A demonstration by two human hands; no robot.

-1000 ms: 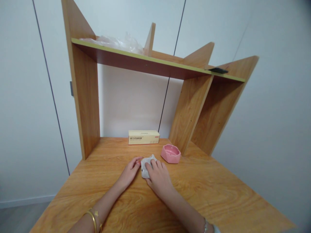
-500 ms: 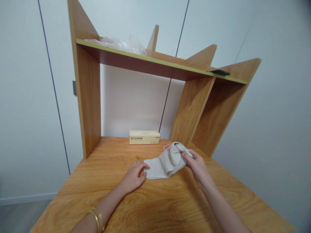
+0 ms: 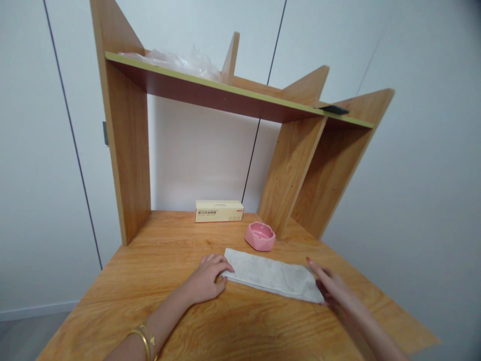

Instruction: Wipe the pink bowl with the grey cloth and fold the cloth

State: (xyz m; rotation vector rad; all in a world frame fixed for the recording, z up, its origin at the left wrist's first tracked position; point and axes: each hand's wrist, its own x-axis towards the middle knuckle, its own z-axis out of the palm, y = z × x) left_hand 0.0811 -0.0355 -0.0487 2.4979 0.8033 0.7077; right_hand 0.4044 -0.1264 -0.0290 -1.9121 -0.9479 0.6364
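A light grey cloth (image 3: pixel 272 273), folded into a long flat strip, lies on the wooden desk. At its left end, my left hand (image 3: pixel 206 278) pinches the edge, index finger on top and thumb at the near corner. My right hand (image 3: pixel 334 291) is at the other end, index finger stretched out by the far corner and thumb low by the near one, fingers apart. Just behind the cloth stands a pink faceted ashtray (image 3: pixel 260 236) with a notched rim.
A cream oblong box (image 3: pixel 219 211) with printed lettering stands at the back of the desk (image 3: pixel 225 326). Wooden shelving (image 3: pixel 131 150) rises behind, its upper shelf bearing clear plastic (image 3: pixel 180 62) and a flat dark object (image 3: pixel 333 109). A wooden upright (image 3: pixel 291 175) stands right of the ashtray.
My right hand has swung the lifted, curled end of the cloth down and to the right, so it lies flat. The ashtray has come into full view. My left hand keeps its hold.
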